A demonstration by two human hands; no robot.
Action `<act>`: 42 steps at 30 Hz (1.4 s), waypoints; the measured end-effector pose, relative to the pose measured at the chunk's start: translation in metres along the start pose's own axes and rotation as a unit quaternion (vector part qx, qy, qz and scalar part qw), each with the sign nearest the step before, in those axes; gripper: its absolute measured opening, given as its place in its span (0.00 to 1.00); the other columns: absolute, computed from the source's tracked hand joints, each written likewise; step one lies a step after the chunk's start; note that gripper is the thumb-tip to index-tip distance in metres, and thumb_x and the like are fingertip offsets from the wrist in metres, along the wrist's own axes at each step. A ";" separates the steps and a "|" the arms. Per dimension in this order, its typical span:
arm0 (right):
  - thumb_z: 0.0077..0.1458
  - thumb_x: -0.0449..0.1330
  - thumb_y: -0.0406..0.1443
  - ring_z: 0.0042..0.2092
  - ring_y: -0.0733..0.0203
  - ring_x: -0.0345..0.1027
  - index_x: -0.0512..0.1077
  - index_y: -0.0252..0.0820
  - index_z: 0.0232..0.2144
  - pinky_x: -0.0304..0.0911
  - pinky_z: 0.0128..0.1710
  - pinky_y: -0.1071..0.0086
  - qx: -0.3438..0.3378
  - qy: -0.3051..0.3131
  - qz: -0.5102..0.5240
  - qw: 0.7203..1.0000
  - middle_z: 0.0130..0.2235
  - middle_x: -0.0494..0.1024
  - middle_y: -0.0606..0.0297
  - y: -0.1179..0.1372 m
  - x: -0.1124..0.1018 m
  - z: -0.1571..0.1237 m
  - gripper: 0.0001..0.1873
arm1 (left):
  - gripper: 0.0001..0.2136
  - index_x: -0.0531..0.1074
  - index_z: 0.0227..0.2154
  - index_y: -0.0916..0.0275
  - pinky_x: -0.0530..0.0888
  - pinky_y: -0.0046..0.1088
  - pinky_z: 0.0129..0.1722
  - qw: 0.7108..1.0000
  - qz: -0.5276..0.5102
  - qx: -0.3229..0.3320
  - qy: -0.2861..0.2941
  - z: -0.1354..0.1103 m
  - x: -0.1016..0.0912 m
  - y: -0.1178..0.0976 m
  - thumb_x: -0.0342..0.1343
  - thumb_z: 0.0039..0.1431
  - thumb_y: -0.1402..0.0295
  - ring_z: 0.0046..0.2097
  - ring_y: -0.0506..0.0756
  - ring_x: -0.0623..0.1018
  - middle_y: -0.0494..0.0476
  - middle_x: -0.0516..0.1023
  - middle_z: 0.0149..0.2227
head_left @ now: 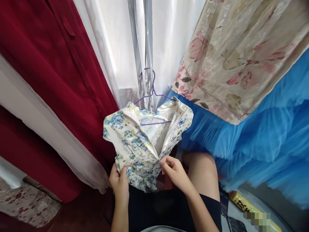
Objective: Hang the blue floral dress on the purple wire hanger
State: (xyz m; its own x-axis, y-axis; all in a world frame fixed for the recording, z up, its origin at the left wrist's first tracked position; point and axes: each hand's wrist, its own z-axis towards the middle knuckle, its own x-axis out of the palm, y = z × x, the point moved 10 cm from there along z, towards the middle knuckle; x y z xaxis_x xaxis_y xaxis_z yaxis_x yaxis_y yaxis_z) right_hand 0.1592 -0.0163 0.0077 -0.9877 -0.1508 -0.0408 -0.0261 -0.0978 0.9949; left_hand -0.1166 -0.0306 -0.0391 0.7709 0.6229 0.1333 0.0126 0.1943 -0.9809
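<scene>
A small white garment with a blue and green flower print point(142, 138) hangs on a purple wire hanger point(153, 93), whose hook is caught on a metal window bar. My left hand point(120, 182) grips the garment's lower left edge, fingers closed on the cloth. My right hand point(174, 172) pinches the garment at its open middle seam, where a zip or fastening seems to sit. The garment's top is open, showing its pale lining and the hanger's bar.
A dark red garment point(48, 74) hangs at the left over white cloth. A cream floral dress point(236, 54) and blue tulle point(256, 148) hang at the right. White curtains point(169, 42) cover the window behind. My knee point(202, 170) shows below.
</scene>
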 end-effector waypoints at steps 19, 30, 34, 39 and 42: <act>0.53 0.66 0.43 0.19 0.68 0.52 0.74 0.39 0.25 0.49 0.22 0.72 0.014 -0.108 0.138 0.984 0.16 0.63 0.73 0.019 -0.028 0.015 0.13 | 0.06 0.64 0.29 0.59 0.69 0.30 0.38 0.868 0.234 0.232 0.372 -0.093 0.153 -0.045 0.51 0.62 0.73 0.36 0.55 0.75 0.53 0.72 0.31; 0.49 0.64 0.40 0.18 0.69 0.51 0.72 0.40 0.20 0.47 0.19 0.72 -0.109 -0.075 0.146 0.980 0.14 0.64 0.73 0.145 -0.026 0.119 0.12 | 0.27 0.70 0.54 0.67 0.73 0.44 0.53 0.580 0.564 0.252 0.531 -0.129 0.154 -0.057 0.49 0.48 0.84 0.52 0.67 0.77 0.69 0.76 0.52; 0.50 0.63 0.40 0.18 0.69 0.51 0.72 0.40 0.23 0.48 0.19 0.72 -0.122 -0.100 0.141 0.977 0.14 0.65 0.73 0.148 -0.033 0.110 0.10 | 0.27 0.69 0.54 0.69 0.75 0.41 0.50 0.584 0.544 0.265 0.541 -0.137 0.167 -0.057 0.49 0.49 0.84 0.51 0.66 0.78 0.70 0.76 0.51; 0.51 0.62 0.39 0.16 0.71 0.49 0.71 0.40 0.22 0.46 0.18 0.72 -0.130 -0.082 0.133 0.979 0.14 0.64 0.74 0.158 -0.041 0.109 0.10 | 0.29 0.69 0.54 0.73 0.76 0.43 0.47 0.538 0.594 0.294 0.521 -0.156 0.182 -0.041 0.52 0.46 0.85 0.50 0.70 0.78 0.76 0.76 0.50; 0.51 0.62 0.38 0.16 0.71 0.50 0.72 0.40 0.24 0.45 0.17 0.73 -0.129 -0.080 0.138 0.979 0.15 0.65 0.74 0.159 -0.046 0.108 0.08 | 0.24 0.72 0.50 0.71 0.76 0.40 0.42 0.550 0.564 0.304 0.536 -0.154 0.187 -0.043 0.54 0.47 0.85 0.46 0.68 0.79 0.74 0.77 0.47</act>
State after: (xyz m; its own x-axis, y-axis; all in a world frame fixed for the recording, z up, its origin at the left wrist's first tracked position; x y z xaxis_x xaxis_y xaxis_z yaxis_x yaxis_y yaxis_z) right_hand 0.1835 0.0818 0.1781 -0.9638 -0.0518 0.2614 0.2638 -0.3242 0.9084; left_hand 0.1253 -0.0394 0.0065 0.0067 -0.1335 -0.9910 -0.8227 0.5626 -0.0814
